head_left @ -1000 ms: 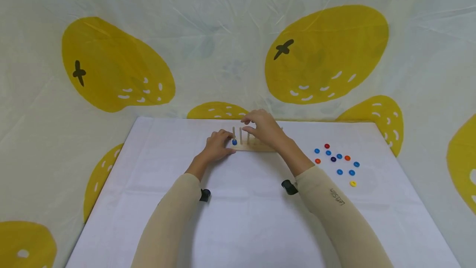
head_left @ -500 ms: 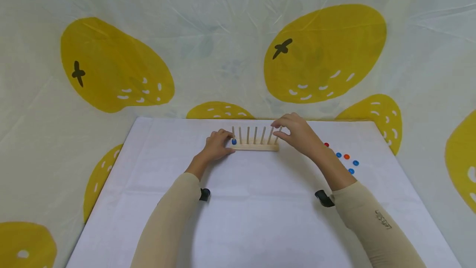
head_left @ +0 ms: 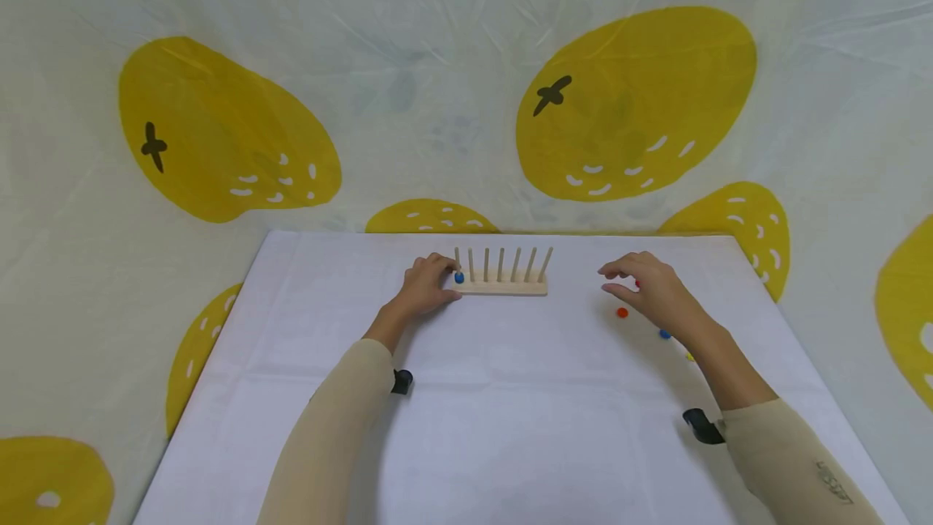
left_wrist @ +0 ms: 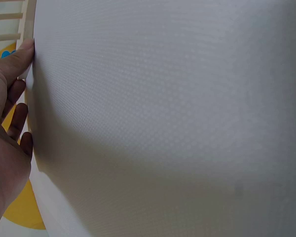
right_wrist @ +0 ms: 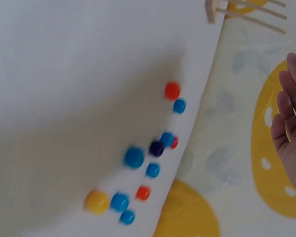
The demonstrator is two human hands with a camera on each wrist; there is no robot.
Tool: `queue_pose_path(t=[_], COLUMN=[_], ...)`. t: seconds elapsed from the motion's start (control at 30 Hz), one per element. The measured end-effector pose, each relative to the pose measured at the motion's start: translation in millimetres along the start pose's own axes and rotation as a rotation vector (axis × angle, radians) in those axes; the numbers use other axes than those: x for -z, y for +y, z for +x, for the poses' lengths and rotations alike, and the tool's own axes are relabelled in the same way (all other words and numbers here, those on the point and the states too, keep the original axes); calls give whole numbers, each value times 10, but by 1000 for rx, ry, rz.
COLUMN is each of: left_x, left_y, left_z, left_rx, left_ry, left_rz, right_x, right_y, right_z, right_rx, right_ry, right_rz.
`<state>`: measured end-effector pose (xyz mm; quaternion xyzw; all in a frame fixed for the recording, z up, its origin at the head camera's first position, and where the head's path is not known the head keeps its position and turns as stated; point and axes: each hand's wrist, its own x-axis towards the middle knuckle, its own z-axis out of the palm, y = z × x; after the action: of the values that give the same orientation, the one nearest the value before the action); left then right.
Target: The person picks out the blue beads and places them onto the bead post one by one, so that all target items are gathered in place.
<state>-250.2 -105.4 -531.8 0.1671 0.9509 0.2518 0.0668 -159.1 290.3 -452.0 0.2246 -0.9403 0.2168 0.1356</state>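
Note:
A wooden peg rack (head_left: 503,288) with a row of several upright pegs stands near the table's back edge. One or more blue rings (head_left: 459,278) sit low on its leftmost peg. My left hand (head_left: 424,285) grips the rack's left end, the thumb at the front edge and the fingers behind. In the left wrist view the thumb (left_wrist: 20,55) lies against the wooden base. Off to the right, my right hand (head_left: 656,290) hovers over the loose rings with fingers relaxed and nothing between them. The right wrist view shows its fingers (right_wrist: 287,111) apart from every ring.
Scattered under and around the right hand are loose rings: orange (right_wrist: 172,91), dark purple (right_wrist: 157,148), yellow (right_wrist: 97,202) and several blue ones (right_wrist: 134,157). A white cloth covers the table (head_left: 503,428). A patterned curtain (head_left: 437,104) hangs right behind its back edge.
My right hand has moved from above the peg rack rightward to the loose rings, uncovering all the pegs. The left hand and the rack have stayed in place.

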Motion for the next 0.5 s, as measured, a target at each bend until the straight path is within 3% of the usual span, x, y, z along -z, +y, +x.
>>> queue_pose_path(t=[0.5], left_x=[-13], left_y=[4], left_z=[-3], left_rx=[16], left_ry=[-2], left_rz=[-3], right_x=[114], right_y=[496], right_z=[-608], right_rx=[-310], right_ry=[-235], right_rz=[23])
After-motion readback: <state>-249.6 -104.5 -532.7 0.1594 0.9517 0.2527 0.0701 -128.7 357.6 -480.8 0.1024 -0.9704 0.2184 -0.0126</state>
